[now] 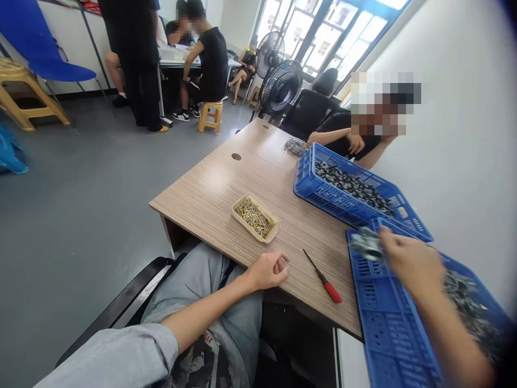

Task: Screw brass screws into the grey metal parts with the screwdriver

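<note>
My left hand (270, 269) rests on the near edge of the wooden table (218, 188), fingers curled into a loose fist; nothing shows in it. My right hand (407, 258) is raised over the near blue crate (388, 323) and pinches a small grey metal part (365, 243), which is blurred. More grey metal parts (468, 302) lie in that crate. A beige tray of small brass pieces (255, 217) sits just beyond my left hand. A red-handled screwdriver (323, 279) lies on the table between my two hands.
A second blue crate (355, 188) full of dark metal parts stands farther back, with a seated person (355, 141) behind it and a loose pile of parts (294, 145). Two fans (280, 86), stools and other people are across the grey floor.
</note>
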Demonstrator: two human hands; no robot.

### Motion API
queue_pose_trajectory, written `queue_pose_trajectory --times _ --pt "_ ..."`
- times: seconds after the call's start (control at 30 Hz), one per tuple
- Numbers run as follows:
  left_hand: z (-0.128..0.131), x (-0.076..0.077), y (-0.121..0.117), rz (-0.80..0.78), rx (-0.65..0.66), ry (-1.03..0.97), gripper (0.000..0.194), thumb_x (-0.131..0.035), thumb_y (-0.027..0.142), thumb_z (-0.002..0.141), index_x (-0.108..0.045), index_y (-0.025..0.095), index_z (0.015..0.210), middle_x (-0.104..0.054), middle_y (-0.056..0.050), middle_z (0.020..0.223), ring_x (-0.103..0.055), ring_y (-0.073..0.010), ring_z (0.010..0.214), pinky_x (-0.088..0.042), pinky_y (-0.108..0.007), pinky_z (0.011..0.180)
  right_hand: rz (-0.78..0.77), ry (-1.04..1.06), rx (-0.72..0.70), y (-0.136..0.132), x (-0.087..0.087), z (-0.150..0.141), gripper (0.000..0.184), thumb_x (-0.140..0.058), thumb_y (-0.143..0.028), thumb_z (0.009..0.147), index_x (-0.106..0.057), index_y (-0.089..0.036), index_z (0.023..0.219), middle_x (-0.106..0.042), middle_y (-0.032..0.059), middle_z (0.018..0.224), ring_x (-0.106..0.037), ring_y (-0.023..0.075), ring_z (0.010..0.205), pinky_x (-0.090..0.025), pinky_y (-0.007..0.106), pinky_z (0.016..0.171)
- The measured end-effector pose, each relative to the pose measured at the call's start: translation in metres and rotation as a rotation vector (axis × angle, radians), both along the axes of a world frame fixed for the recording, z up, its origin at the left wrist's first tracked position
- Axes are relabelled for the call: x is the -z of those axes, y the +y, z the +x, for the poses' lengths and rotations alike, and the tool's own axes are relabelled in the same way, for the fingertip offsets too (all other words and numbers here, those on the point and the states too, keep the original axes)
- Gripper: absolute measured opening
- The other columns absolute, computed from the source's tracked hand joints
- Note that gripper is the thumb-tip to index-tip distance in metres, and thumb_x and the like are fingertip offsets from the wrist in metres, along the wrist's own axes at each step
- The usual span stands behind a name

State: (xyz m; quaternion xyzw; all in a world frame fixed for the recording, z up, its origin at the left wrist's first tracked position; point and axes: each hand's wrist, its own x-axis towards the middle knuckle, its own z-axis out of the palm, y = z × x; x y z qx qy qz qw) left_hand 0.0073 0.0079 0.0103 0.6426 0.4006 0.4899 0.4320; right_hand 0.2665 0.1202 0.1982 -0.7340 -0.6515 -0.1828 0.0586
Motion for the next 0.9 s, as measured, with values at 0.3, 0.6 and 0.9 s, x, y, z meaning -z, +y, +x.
queue_pose_trajectory --times 0.3,0.6,0.9 --pt "-0.001 0.005 -0.001 0.17 0.168 0.265 0.015 -0.07 0.029 0.081 -0.061 0.017 0.078 -0.062 0.002 0.066 -0.057 -0.0107 0.059 -0.039 -0.02 0.057 -0.006 0.386 -0.311 -0.009 0.101 -0.113 0.061 -0.036 -0.06 0.101 -0.07 -0.019 0.072 -0.06 0.0065 0.063 -0.038 0.0141 0.056 -0.015 0.031 0.059" --pt "0.0 0.007 -0.002 0.22 0.189 0.355 0.019 -0.068 0.036 0.083 -0.061 0.018 0.08 -0.065 0.0 0.071 -0.059 -0.0139 0.065 -0.04 -0.023 0.062 -0.091 0.52 -0.42 -0.031 0.145 -0.11 0.064 -0.027 -0.065 0.101 -0.049 -0.021 0.06 -0.052 0.0015 0.056 -0.034 0.0136 0.055 -0.021 0.03 0.059" --pt "-0.001 0.005 -0.003 0.24 0.189 0.393 0.021 -0.068 0.037 0.083 -0.059 0.018 0.078 -0.064 0.0 0.071 -0.058 -0.0131 0.064 -0.039 -0.024 0.06 -0.123 0.653 -0.404 -0.046 0.168 -0.085 0.065 -0.02 -0.071 0.099 -0.034 -0.024 0.055 -0.044 0.0004 0.051 -0.036 0.0146 0.053 -0.024 0.03 0.057"
